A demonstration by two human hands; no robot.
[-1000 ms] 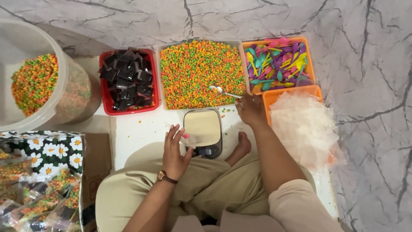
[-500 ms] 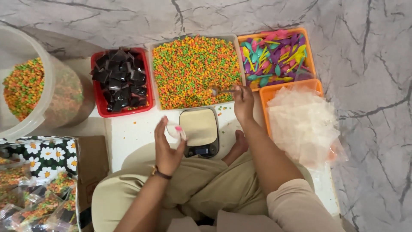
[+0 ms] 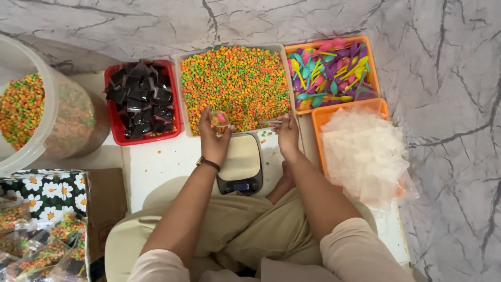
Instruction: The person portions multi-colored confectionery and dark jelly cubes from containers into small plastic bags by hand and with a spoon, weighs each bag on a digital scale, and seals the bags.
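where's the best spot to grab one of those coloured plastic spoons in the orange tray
Probably by the thin handle, coming from above: the spoons lie flat and tangled in the orange tray, handles poking out at angles. The right hand is nearest.

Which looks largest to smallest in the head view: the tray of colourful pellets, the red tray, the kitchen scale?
1. Tray of colourful pellets
2. Red tray
3. Kitchen scale, though it seems to stand slightly nearer the camera.

the big tub (image 3: 47,104) and patterned box (image 3: 42,193) are cut off at the left edge.
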